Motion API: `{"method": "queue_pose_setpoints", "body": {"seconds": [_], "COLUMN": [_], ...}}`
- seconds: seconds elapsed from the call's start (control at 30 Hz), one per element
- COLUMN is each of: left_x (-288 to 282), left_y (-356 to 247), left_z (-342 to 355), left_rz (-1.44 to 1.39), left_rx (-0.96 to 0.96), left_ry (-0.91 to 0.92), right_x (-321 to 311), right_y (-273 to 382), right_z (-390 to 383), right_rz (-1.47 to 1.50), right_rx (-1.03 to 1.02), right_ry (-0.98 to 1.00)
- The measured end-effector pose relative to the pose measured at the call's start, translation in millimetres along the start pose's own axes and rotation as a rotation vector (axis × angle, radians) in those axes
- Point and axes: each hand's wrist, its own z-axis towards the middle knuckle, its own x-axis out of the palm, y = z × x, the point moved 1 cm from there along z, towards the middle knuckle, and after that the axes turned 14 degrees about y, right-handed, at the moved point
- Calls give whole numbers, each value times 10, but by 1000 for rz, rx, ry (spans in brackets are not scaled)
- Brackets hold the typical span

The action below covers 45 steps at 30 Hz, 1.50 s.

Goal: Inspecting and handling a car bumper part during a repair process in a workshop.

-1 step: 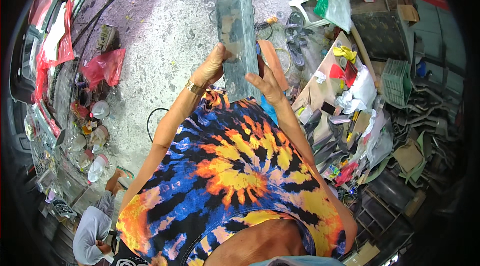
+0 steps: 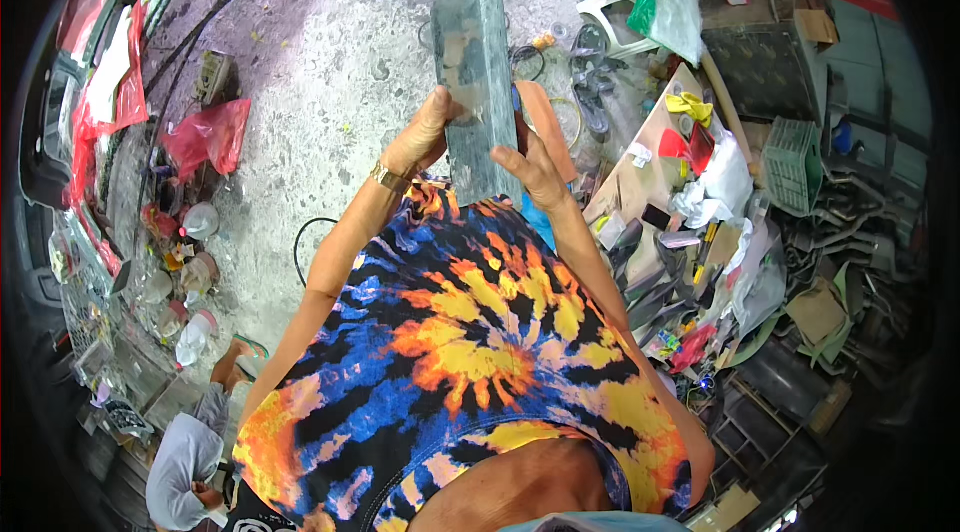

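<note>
A long, dark grey panel [image 2: 470,62] with a scuffed, dusty surface and a paler side edge is held out in front of my body. It stretches away from me, its near end close to my shirt. My left hand [image 2: 420,135] grips its left edge, the thumb lying along the top face. On the opposite edge my right hand [image 2: 538,170] is closed around it, thumb on the face and the other fingers mostly hidden behind it. An orange-brown flat piece [image 2: 547,127] shows just beyond my right hand; whether it touches the hand I cannot tell.
To the right, a board [image 2: 640,157] bears bags, a yellow cloth [image 2: 690,108] and clutter; a green crate [image 2: 793,167] stands beyond. A white plastic chair [image 2: 612,27] is at the far right. On the left lie a red bag [image 2: 208,135] and several bottles. Another person [image 2: 185,467] is at lower left.
</note>
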Motion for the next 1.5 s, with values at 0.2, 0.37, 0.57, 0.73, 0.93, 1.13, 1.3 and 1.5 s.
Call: {"method": "queue_pose_setpoints", "body": {"seconds": [0.2, 0.37, 0.57, 0.73, 0.93, 1.13, 1.3, 1.5], "left_x": [290, 353, 279, 429, 346, 257, 90, -90], "left_y": [-301, -400, -353, -478, -377, -190, -169, 12], "left_z": [39, 16, 1, -24, -8, 53, 84, 181], "left_rz": [-204, -64, 136, 174, 244, -124, -71, -17], "left_rx": [136, 96, 145, 158, 115, 231, 245, 235], "left_ry": [65, -142, -250, -309, -301, -121, -213, -318], "right_x": [-100, -166, -673, -625, -414, -341, -241, -135], "right_y": [-58, 29, -437, 115, 149, 118, 351, 658], "right_z": [-57, -10, 63, 77, 213, 284, 490, 856], "right_rz": [193, 567, 95, 9, -439, -213, -680, -1675], "right_rx": [83, -55, 47, 80, 61, 55, -99, -252], "right_ry": [-39, 127, -195, -277, -182, -114, -220, -41]}}
